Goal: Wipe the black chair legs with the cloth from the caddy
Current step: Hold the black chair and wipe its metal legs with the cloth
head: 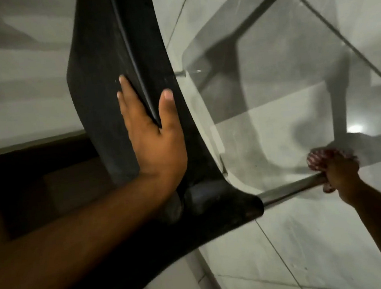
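Chair leg [290,189]: thin dark rod at 4 o'clock, running from the black chair shell [114,58] toward the right hand.
Cloth [315,158]: red-checked, bunched around the leg.
Right hand [339,174]: grip clenched on cloth and leg, arm stretched out.
Left hand [153,134]: flat, fingers spread, bracing the shell; holds nothing.
Floor [313,249]: pale tiles.
Risk: the tipped chair may slide if the brace slackens; the cloth may slip off the leg.

Red-white checked cloth [315,158], black chair [110,58]
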### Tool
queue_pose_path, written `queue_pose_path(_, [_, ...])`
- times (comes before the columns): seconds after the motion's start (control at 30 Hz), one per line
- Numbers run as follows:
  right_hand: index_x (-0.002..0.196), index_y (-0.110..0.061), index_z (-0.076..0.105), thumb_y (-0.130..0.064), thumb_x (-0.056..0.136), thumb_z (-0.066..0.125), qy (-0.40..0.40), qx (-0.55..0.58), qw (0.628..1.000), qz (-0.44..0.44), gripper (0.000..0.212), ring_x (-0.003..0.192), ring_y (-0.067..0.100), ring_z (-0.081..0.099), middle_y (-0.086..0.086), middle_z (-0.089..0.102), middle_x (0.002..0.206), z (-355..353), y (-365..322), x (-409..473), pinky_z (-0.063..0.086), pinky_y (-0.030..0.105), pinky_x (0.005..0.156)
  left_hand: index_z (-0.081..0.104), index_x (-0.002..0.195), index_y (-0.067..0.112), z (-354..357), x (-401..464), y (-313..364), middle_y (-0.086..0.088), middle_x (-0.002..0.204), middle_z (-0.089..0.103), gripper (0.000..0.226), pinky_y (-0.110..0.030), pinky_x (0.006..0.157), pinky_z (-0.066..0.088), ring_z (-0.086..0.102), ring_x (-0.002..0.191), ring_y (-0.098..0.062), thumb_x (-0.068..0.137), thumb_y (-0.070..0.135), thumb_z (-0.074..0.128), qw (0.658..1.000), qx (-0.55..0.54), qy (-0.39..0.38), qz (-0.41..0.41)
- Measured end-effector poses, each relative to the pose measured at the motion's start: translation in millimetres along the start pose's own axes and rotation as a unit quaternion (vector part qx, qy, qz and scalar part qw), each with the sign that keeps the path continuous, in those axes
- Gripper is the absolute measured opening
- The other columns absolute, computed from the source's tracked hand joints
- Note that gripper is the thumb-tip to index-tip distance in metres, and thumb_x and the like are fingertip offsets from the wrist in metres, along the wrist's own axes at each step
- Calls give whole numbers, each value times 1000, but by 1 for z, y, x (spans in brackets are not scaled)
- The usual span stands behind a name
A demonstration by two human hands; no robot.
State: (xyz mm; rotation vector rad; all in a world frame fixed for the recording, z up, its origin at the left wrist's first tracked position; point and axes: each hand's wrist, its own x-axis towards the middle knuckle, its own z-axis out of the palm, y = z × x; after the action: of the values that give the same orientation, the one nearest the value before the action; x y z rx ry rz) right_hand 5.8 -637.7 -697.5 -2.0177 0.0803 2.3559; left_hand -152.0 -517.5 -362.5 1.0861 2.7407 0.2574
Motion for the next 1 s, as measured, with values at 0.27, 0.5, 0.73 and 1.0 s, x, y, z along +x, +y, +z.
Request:
queue_pose_path(0.27, [120,-19,60,-18,101,47,-110,33,991,-65,23,90,8,66,8,69,133,39,-10,-139,48,26,68,10,171,8,-2,-4,-5,-18,183,15,76,-52,142,14,11,173,-35,112,38,47,998,45,13,35])
queue_pose_path(0.5, [117,-5,65,-32,96,46,-84,-21,984,-153,40,85,28,64,22,65,110,64,-3,-215,57,32,66,10,170,1,-3,-5,-10,-20,181,18,75,-51,142,16,14,172,-37,114,40,42,996,70,5,63])
queue_pose_path(0.73, [108,-25,59,-19,101,48,-81,13,994,-69,15,75,6,65,-10,68,94,18,-3,-106,50,26,65,9,170,1,1,4,-24,-18,181,21,86,-53,141,22,19,171,-35,108,50,42,996,39,4,83])
queue_pose_path(1.0, [102,-13,66,-24,102,55,-128,-15,992,-6,16,70,21,57,6,63,94,-36,-8,-28,39,18,41,6,171,4,3,7,-27,-17,182,17,94,-54,141,21,16,172,-35,102,57,42,996,18,-7,82])
